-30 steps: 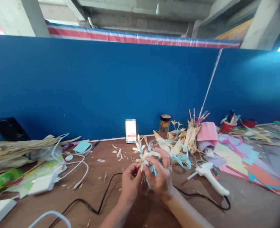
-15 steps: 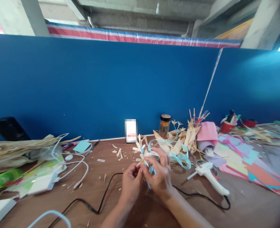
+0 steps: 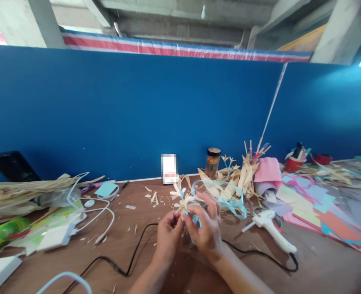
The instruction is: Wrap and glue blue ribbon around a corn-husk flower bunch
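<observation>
Pale straw-coloured petals form a handmade flower [image 3: 185, 201] at the middle of the table, with light blue strips around its stem. My left hand [image 3: 170, 234] pinches the flower's lower petals from the left. From the right, the thumb and index finger of my right hand [image 3: 206, 228] grip it too, while the other fingers curl above. The fingertips of both hands nearly meet below the flower's centre and hide part of it. A loop of light blue ribbon [image 3: 237, 196] lies just beyond my right hand.
A white glue gun [image 3: 274, 232] with a black cord rests at the right. Behind stand a dark-lidded jar [image 3: 212, 161] and dried husks [image 3: 244, 177]. Coloured paper [image 3: 330, 216] spreads at far right. White cables [image 3: 107, 212] and straw bundles [image 3: 45, 188] lie left. A blue partition [image 3: 131, 110] backs the table.
The flower's petals have turned slightly, and its front now faces me more fully. Both hands keep nearly the same place and grip.
</observation>
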`<state>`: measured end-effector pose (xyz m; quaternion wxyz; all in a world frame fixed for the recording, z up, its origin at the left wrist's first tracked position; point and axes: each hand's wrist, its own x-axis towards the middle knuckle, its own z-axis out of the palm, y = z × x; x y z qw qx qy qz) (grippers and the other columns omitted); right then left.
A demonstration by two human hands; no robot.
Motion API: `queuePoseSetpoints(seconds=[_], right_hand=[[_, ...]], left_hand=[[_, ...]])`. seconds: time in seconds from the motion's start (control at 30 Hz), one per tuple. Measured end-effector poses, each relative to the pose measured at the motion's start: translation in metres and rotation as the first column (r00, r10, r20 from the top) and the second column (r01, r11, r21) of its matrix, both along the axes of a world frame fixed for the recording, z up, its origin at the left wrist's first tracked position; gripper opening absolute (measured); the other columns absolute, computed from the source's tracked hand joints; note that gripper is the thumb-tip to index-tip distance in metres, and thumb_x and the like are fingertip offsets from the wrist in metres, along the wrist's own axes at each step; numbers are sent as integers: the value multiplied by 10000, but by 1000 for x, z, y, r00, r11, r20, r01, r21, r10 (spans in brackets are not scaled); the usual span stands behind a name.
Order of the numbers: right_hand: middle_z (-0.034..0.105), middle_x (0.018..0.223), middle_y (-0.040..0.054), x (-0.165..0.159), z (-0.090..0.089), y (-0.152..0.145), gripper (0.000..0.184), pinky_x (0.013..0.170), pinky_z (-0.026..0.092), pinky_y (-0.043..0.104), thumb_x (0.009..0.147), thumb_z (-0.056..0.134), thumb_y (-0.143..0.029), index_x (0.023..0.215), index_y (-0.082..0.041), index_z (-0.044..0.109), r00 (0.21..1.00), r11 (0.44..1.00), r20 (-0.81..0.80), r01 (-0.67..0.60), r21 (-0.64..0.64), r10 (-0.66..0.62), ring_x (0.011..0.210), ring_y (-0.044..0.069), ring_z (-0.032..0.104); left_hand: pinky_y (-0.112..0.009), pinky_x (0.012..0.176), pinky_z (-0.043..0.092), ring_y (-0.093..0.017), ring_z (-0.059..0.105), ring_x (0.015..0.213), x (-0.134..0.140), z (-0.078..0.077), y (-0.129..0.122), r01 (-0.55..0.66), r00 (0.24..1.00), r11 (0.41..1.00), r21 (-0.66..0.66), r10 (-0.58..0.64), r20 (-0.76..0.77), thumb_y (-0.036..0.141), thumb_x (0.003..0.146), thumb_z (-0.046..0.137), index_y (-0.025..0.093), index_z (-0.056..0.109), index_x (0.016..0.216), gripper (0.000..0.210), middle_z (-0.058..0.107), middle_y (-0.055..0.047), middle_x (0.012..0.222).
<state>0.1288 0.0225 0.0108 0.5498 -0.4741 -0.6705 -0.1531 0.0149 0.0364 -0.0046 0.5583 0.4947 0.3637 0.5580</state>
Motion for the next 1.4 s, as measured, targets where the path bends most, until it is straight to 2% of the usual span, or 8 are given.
queuePoseSetpoints(seconds=[0.2,0.47,0.57,0.67,0.73,0.93,1.1,1.4], right_hand=[[389,1240,56,2,3,-4,368,942,353,450,713,588,-230,1072,-309,573,969,1000,245,-17,-9,19,1163,282,352],[390,1267,50,4,3,-3,399,943,325,460,724,572,-270,1118,-322,535,945,1000,326,-2,18,-4,1179,289,331],[389,1256,49,3,2,-4,345,941,334,461,734,558,-231,1072,-303,567,971,999,237,-33,-10,34,1184,288,319],[379,1247,65,0,0,-4,199,936,345,465,745,547,-190,918,-244,627,999,998,42,-10,-66,13,1186,287,309],[388,1233,70,-1,-2,-3,125,935,345,473,744,554,-190,833,-222,636,1000,998,-21,-2,-69,1,1176,283,319],[429,1190,53,-2,-6,1,156,928,365,459,731,572,-165,834,-255,647,1000,1000,4,-6,6,6,1150,263,360],[437,1194,66,-1,-6,5,153,930,369,448,746,554,-175,844,-238,652,998,998,-16,53,-41,-54,1157,266,359],[438,1202,82,2,-5,5,215,935,357,476,719,603,-294,918,-227,646,999,999,29,23,-41,-22,1163,295,343]], left_hand=[[-229,613,425,-141,551,629,1,1,-3,-28,999,998,48,29,-15,288,640,648,141,634,718,168,648,-23,681],[-226,595,419,-144,545,632,1,-3,-2,-28,997,997,70,33,-73,278,690,606,135,612,749,155,624,-20,661],[-230,596,420,-145,545,625,1,-1,-3,-57,991,997,50,62,-115,297,691,607,129,607,736,174,631,-29,672],[-225,600,416,-142,544,630,1,0,-3,-74,989,996,48,79,-122,311,706,591,125,605,739,190,629,-29,667],[-221,599,412,-137,539,624,1,0,-3,-76,990,996,52,82,-118,313,711,587,122,600,729,192,624,-26,659],[-219,588,408,-136,535,628,1,-1,-2,-86,988,995,55,92,-122,309,717,576,119,602,736,193,594,-11,619],[-210,572,398,-121,515,598,1,1,-3,-86,986,995,53,93,-140,307,716,574,120,600,715,189,606,-16,640],[-217,585,397,-122,504,605,0,-3,-1,-105,980,992,75,116,-160,307,722,566,121,591,714,188,601,-21,648]])
